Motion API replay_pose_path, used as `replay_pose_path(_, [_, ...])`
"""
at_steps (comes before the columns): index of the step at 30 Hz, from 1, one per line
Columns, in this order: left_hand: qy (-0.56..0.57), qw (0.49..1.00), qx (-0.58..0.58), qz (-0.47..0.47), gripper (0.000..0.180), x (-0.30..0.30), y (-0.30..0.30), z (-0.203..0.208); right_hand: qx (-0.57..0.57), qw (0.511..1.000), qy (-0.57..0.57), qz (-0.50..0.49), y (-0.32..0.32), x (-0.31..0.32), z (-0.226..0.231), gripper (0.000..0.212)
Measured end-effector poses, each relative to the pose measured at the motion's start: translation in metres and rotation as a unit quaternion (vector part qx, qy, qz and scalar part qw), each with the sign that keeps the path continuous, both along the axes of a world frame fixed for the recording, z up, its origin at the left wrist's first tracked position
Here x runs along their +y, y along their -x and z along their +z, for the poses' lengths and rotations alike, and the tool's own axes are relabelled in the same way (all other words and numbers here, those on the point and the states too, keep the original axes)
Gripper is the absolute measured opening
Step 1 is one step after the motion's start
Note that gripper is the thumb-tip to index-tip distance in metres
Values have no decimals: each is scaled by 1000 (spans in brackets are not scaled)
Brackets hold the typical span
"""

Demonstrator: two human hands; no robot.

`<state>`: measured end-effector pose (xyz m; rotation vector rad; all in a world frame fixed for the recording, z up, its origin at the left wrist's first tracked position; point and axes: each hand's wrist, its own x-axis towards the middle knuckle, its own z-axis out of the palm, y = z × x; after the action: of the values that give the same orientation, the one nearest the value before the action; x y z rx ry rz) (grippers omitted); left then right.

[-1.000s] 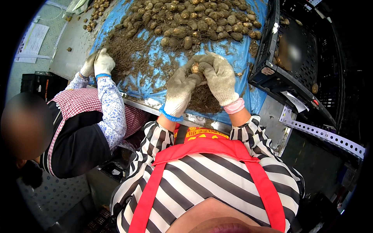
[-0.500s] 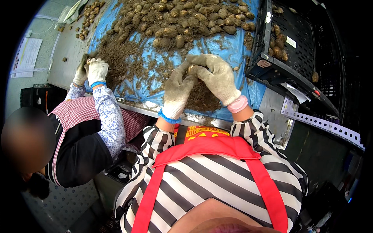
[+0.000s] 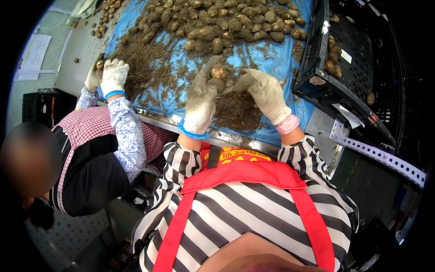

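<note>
My left hand (image 3: 202, 97), in a soiled white glove, grips a small brown taro (image 3: 218, 71) between thumb and fingers, its pale end showing. A short gap to the right, my right hand (image 3: 266, 93) is gloved too, its fingers bent and pinched together. Whatever they hold, if anything, is hidden. Below and between the hands lies a heap of dark soil and root fibres (image 3: 238, 112) on the blue plastic sheet (image 3: 181, 93). A large pile of hairy taros (image 3: 244, 22) covers the sheet's far part.
On the right stands a black plastic crate (image 3: 312, 72) with several taros inside. A co-worker's gloved hands (image 3: 113, 77) hold a taro at the left. A white perforated strip (image 3: 380, 154) juts out at the right. The metal table edge (image 3: 224, 137) runs before me.
My hands have come apart: the right moved right and slightly down, away from the taro. The taro, mostly covered before, now shows in my left hand. The view has shifted slightly.
</note>
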<state>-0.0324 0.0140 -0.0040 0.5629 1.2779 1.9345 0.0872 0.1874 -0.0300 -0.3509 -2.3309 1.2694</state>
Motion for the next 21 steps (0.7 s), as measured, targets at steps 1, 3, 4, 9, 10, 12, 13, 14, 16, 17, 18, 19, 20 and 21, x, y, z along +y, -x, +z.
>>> replay_pose_path(1, [7,1000,9,-10,82,0,1,-2,-34,999,-22,0,3,-4,16,32])
replay_pose_path(3, [78,993,87,10,74,0,-2,3,-102,993,-62,-2,12,-16,53,35])
replay_pose_path(4, [113,985,127,21,71,0,-4,7,-127,988,-84,-3,17,-17,54,37])
replay_pose_path(9, [205,946,250,-3,53,-4,-7,22,-34,982,-167,85,12,-14,39,32])
replay_pose_path(10, [215,940,264,0,53,-4,-9,25,-25,977,-187,96,10,-15,41,32])
replay_pose_path(12, [162,966,203,-10,57,-6,-10,16,-51,968,-206,131,4,-17,42,29])
replay_pose_path(13, [103,987,126,-10,64,-9,-5,1,-82,962,-200,167,6,-17,42,28])
replay_pose_path(14, [42,998,49,-9,73,-13,-2,-14,-113,953,-194,202,8,-15,41,27])
replay_pose_path(16, [-20,998,-50,-13,101,-12,-3,-11,-150,971,-152,108,3,-13,33,25])
replay_pose_path(17, [-26,997,-70,-15,105,-12,-4,-8,-167,975,-130,62,0,-10,30,26])
replay_pose_path(18, [-29,996,-88,-19,108,-12,-4,-5,-128,989,-57,44,-1,-6,33,32])
replay_pose_path(19, [-31,994,-107,-21,111,-13,-5,-4,-85,995,39,37,-1,-9,38,33])
replay_pose_path(20, [-37,994,-98,-35,115,-14,-4,-7,-41,990,135,30,0,-15,47,35])
replay_pose_path(21, [-45,995,-89,-23,100,-13,-6,-5,5,974,226,22,3,-20,56,37])
